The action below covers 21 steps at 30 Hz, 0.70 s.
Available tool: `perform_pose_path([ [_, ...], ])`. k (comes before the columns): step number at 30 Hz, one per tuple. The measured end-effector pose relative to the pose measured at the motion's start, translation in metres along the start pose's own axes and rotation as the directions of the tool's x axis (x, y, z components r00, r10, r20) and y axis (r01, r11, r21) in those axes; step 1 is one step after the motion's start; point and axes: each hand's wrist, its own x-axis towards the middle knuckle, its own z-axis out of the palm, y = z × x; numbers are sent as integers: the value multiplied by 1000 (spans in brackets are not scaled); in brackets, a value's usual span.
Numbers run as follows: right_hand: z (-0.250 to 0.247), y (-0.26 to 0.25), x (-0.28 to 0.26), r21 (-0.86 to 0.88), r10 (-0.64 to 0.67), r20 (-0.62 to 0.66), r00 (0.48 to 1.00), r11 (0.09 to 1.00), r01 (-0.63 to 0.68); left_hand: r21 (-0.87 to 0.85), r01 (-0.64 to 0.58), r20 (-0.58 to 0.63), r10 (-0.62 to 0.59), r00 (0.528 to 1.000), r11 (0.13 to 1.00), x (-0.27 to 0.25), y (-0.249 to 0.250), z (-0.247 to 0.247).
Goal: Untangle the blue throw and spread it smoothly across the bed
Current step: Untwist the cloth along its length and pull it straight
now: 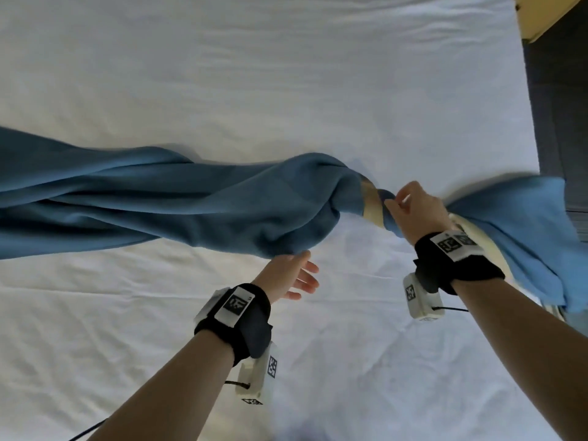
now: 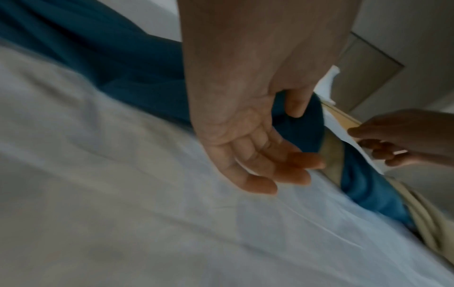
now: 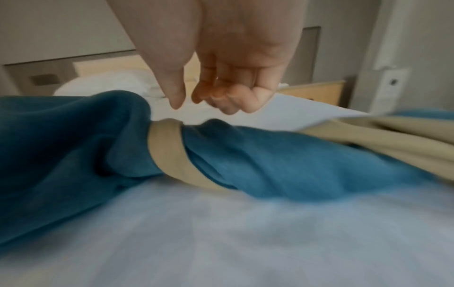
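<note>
The blue throw point(image 1: 191, 202) lies twisted in a thick rope across the white bed point(image 1: 286, 74), from the left edge to the right side. A beige band point(image 1: 372, 208) is wound round its narrow waist point(image 3: 169, 149). My right hand point(image 1: 396, 203) hovers just above that band; in the right wrist view point(image 3: 186, 103) its thumb and loosely curled fingers stand apart with nothing between them. My left hand point(image 1: 310, 268) is at the near edge of the bundle with straight fingers, and in the left wrist view point(image 2: 302, 139) its thumb touches the blue cloth point(image 2: 123, 68).
More beige cloth point(image 3: 393, 139) bunches with the throw's end at the bed's right edge. Dark floor point(image 1: 560, 106) runs along the right, with a wooden furniture corner point(image 1: 534, 14) at the top right. A white pillow point(image 3: 105, 83) lies at the head of the bed.
</note>
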Motion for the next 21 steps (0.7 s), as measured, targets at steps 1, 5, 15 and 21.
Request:
perform_pose_path([
  [1,0,14,-6,-15,31,12,999,999,-31,43,-68,3,68,998,997,2,4,9],
  [5,4,64,-38,-29,70,-22,997,997,-71,245,-402,23,409,912,883,13,15,42],
  [15,15,115,-71,-229,292,-27,956,929,-290,812,-576,494,642,586,-99,48,36,76],
  [21,21,148,-55,-317,293,-80,953,899,-303,895,-357,446,569,691,-268,64,42,97],
])
